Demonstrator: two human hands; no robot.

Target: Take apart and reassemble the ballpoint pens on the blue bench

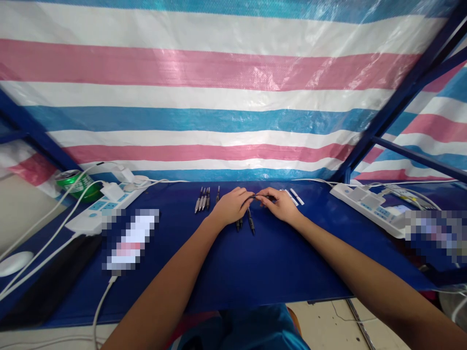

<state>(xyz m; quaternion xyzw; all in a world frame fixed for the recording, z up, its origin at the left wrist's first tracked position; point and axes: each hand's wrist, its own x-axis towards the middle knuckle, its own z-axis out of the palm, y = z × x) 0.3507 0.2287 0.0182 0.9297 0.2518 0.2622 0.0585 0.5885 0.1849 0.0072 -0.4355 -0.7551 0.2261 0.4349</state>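
Above the middle of the blue table, my left hand (232, 205) and my right hand (280, 204) face each other with curled fingers. Between them they pinch a slim dark pen (258, 196), partly hidden by the fingers. Just below lies a black pen (251, 224), and more dark pens (240, 224) poke out from under my left hand. Left of that hand, several grey and black pens (202, 200) lie side by side, with a single dark pen (218, 193) a little apart. Beside my right hand are slim white sticks (297, 196), partly covered by it.
A phone (130, 239) with a charging cable lies on the left, near a white power strip (105, 206) and a green can (78, 185). Another power strip (370, 209) with plugs stands on the right. A blue metal frame and striped sheet enclose the table.
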